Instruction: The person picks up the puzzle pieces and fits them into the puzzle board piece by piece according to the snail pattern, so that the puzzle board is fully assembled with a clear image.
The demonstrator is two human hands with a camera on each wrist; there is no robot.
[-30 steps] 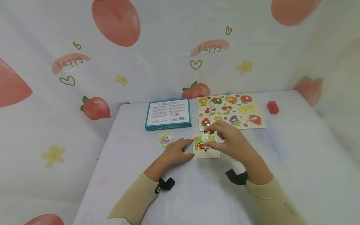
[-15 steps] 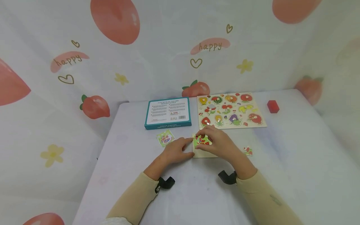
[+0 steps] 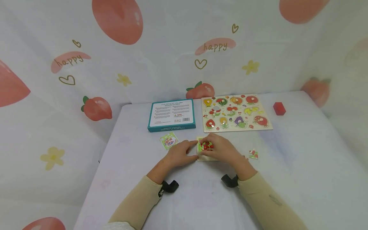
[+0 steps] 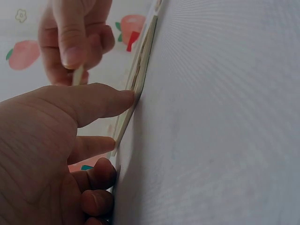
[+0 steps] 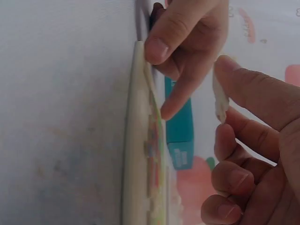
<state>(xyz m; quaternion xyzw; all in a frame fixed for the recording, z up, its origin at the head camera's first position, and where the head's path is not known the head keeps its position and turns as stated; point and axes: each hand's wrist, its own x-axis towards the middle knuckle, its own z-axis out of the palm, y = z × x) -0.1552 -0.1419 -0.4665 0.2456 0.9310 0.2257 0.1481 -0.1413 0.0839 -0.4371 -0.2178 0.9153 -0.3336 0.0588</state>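
Note:
In the head view, my left hand [image 3: 179,154] touches the left edge of a small wooden jigsaw board [image 3: 207,158], with index finger and thumb straight and spread apart. Above that board, my right hand [image 3: 220,148] pinches a thin jigsaw piece [image 5: 219,96] between thumb and fingers; the right wrist view shows it edge-on and lifted clear of the board. Red and green printed pieces show in the board, partly hidden by the right hand. One loose jigsaw piece [image 3: 253,154] lies to the right, and another peeks out behind the right wrist.
A green-edged picture square [image 3: 169,140] lies left of the board. Behind stand a flat teal box [image 3: 172,115] and a large fruit peg puzzle [image 3: 236,113]. A red block [image 3: 279,108] sits at the back right, before a fruit-printed cloth backdrop.
My right hand has moved left and down over the board with the piece, uncovering a loose piece on the right. The left hand has stayed at the board's left edge.

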